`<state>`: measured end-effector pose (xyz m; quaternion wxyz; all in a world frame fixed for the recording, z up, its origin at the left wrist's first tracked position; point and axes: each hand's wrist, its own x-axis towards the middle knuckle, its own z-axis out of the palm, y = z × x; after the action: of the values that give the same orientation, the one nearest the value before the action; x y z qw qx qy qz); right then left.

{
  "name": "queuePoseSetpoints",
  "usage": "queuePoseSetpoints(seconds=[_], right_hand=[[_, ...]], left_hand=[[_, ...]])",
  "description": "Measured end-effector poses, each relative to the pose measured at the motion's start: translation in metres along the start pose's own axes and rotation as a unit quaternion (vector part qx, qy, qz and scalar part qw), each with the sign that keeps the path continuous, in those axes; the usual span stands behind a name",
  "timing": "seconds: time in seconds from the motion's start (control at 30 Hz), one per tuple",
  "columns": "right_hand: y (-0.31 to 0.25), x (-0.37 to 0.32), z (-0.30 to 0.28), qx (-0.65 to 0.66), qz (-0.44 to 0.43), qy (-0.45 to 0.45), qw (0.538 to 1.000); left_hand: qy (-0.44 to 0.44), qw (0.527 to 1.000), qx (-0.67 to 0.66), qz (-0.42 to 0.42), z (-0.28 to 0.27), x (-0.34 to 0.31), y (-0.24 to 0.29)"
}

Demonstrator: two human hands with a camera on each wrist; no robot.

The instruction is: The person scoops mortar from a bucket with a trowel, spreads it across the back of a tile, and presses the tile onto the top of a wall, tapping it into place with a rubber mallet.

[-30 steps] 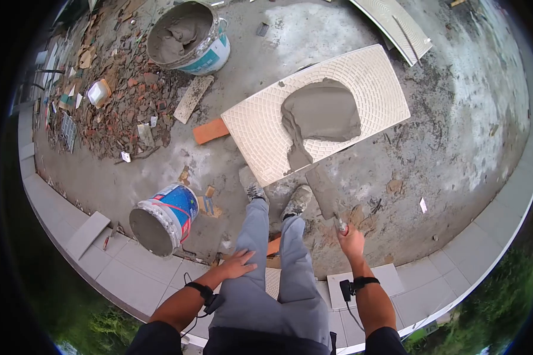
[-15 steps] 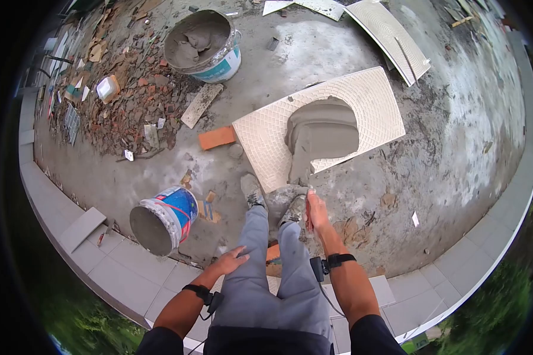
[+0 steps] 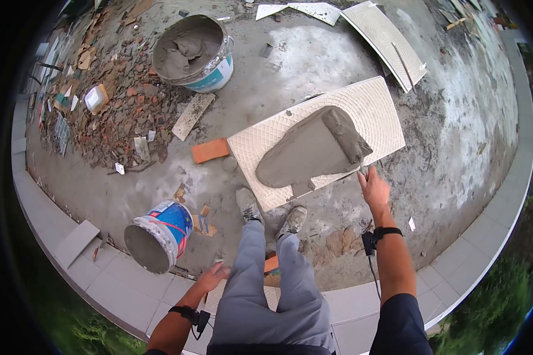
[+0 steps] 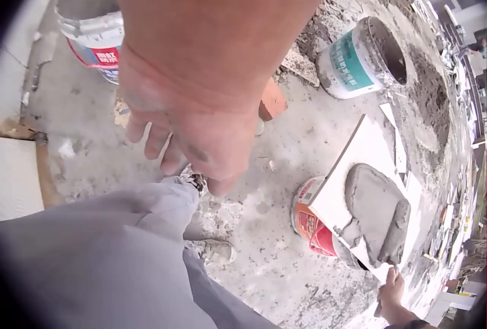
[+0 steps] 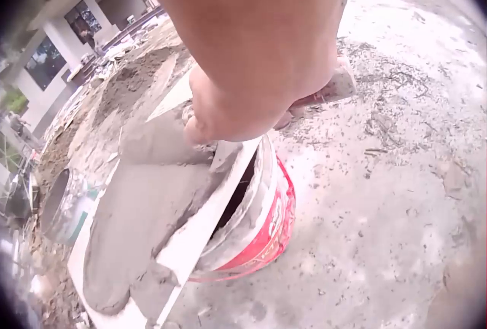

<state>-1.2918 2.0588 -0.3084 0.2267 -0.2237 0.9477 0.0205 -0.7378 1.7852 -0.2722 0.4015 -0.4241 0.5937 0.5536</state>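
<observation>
A patch of wet grey mortar (image 3: 305, 151) is spread over a cream tile with a ridged back (image 3: 249, 139). My right hand (image 3: 375, 188) grips a trowel by its handle (image 5: 335, 89) at the tile's near right edge. The blade lies at the mortar's right end, where a thick ridge is heaped up, and mortar mostly hides it. My left hand (image 3: 212, 276) hangs loosely beside the left thigh, holding nothing; its fingers (image 4: 157, 140) spread downward in the left wrist view. Under the tile stands a red and white bucket (image 5: 262, 234).
A mortar-filled bucket (image 3: 218, 76) stands at the back left, and a blue bucket (image 3: 175, 219) near my left leg. An orange brick (image 3: 210, 151) lies off the tile's left corner. Rubble (image 3: 124, 112) covers the far left; another tile (image 3: 385, 41) lies at the back right.
My right hand swept the trowel from the tile's near edge across the mortar to the right, spreading the patch leftward and piling a ridge at its right end. My left hand left the thigh.
</observation>
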Motion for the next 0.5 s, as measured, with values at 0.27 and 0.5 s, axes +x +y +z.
queuePoseSetpoints(seconds=[0.27, 0.5], right_hand=[[-0.045, -0.033, 0.033, 0.490, 0.226, -0.067, 0.839], [0.066, -0.002, -0.007, 0.041, -0.077, -0.065, 0.994]], left_hand=[[0.030, 0.999, 0.012, -0.034, -0.026, 0.001, 0.013], [0.065, 0.997, -0.012, -0.034, -0.008, -0.006, 0.111]])
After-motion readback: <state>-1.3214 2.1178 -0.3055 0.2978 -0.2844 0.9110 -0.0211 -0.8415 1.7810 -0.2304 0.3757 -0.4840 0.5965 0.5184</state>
